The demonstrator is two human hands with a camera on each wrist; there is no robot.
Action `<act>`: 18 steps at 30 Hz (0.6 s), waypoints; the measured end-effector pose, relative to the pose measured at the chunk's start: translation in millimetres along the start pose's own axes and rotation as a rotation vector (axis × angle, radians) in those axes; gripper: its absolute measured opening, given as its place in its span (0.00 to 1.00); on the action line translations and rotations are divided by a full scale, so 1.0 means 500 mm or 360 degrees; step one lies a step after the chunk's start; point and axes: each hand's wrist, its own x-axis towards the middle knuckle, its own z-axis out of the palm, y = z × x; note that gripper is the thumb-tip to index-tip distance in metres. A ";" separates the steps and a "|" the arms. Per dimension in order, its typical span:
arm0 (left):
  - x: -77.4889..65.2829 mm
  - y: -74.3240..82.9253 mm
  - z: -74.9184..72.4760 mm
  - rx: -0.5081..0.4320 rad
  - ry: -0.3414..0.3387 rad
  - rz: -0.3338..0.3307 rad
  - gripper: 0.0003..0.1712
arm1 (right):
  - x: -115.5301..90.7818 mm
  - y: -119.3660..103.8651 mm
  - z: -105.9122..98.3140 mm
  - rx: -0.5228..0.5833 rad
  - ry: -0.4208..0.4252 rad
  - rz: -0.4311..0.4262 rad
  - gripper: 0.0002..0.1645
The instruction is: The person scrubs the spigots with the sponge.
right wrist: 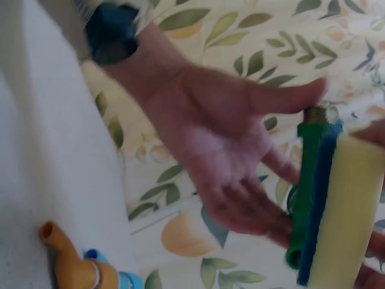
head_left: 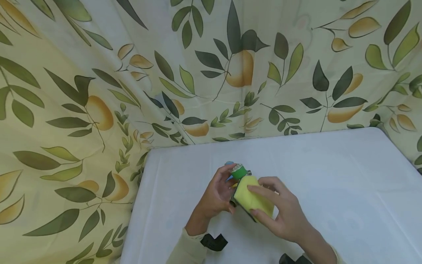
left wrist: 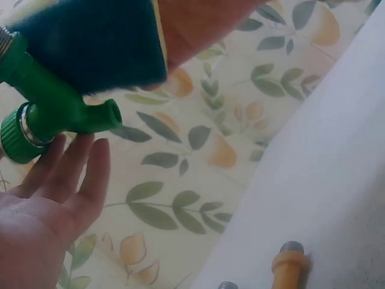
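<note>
My left hand [head_left: 214, 194] holds a green plastic tap [left wrist: 57, 114], thumb by its threaded metal end [right wrist: 315, 114] and fingers against the other side. In my right hand [head_left: 287, 212] is a sponge, its yellow foam side [head_left: 255, 200] under the fingers and thumb. The sponge's dark scouring pad [left wrist: 102, 48] faces the tap and lies against or very close to its body; exact contact is hard to tell. In the head view the sponge and left fingers hide much of the tap, leaving its green round cap [head_left: 239, 171] showing.
A white table [head_left: 329, 176] lies beneath both hands, with a leaf-patterned curtain [head_left: 197, 73] behind and to the left. An orange tap [right wrist: 78, 262] rests on the table beside a blue one [right wrist: 129, 280]. Part of something blue [head_left: 229, 162] shows beyond the left hand.
</note>
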 end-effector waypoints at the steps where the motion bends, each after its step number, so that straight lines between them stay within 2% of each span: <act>1: 0.000 0.000 0.001 -0.0018 0.0018 -0.0004 0.65 | 0.000 0.002 0.000 -0.0027 0.0022 0.0009 0.30; 5: 0.002 0.000 0.008 -0.0175 0.0133 -0.0030 0.57 | -0.002 0.007 0.007 -0.0123 0.0123 -0.0041 0.25; 7: 0.004 -0.003 0.012 -0.0289 0.0206 -0.0040 0.52 | -0.001 0.009 0.013 -0.0183 0.0192 -0.0059 0.27; 9: 0.007 -0.006 0.018 -0.0361 0.0276 -0.0040 0.48 | 0.001 0.011 0.020 -0.0266 0.0273 -0.0016 0.30; 11: 0.010 -0.010 0.024 -0.0408 0.0325 -0.0042 0.47 | 0.001 0.010 0.026 -0.0310 0.0321 0.0022 0.31; 14: 0.013 -0.015 0.032 -0.0423 0.0401 -0.0031 0.46 | 0.001 0.011 0.033 -0.0312 0.0340 -0.0024 0.31; 16: 0.015 -0.017 0.036 -0.0454 0.0442 0.0001 0.46 | 0.002 0.015 0.033 -0.0372 0.0363 -0.0037 0.30; 18: 0.017 -0.017 0.038 -0.0489 0.0456 0.0049 0.44 | 0.005 0.022 0.030 -0.0455 0.0420 0.0005 0.30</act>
